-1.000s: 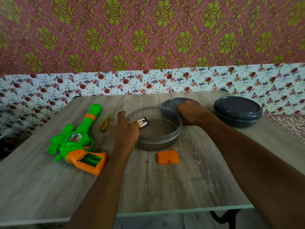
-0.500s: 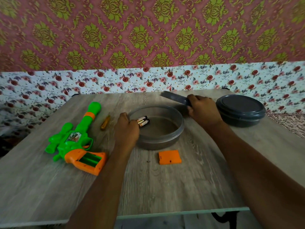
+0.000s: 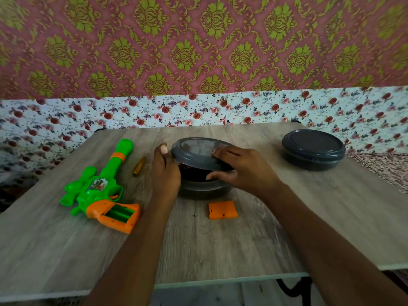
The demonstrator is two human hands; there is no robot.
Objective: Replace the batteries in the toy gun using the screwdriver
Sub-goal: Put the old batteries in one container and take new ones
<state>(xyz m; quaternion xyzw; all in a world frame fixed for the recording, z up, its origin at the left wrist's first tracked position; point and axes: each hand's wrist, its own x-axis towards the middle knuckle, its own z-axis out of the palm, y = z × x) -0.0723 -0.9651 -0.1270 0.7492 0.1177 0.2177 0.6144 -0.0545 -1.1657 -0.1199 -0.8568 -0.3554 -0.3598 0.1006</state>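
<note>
A green and orange toy gun [image 3: 100,188] lies at the table's left with its battery compartment open. Its orange cover [image 3: 222,209] lies apart near the middle, a tiny screw [image 3: 195,215] just left of it. A yellow-handled screwdriver [image 3: 139,166] lies beside the barrel. My right hand [image 3: 240,167] grips a grey lid [image 3: 196,155], tilted over the grey container [image 3: 205,188]. My left hand [image 3: 165,173] holds the container's left rim. The lid hides the batteries inside.
A second grey container [image 3: 313,150] with its lid on stands at the back right. The wooden table [image 3: 220,250] ends at a near edge low in view. Floral cloth lies behind and to the right of the table.
My right hand picked the lid up from behind the container and brought it over the top, covering the batteries. My left hand stayed on the rim.
</note>
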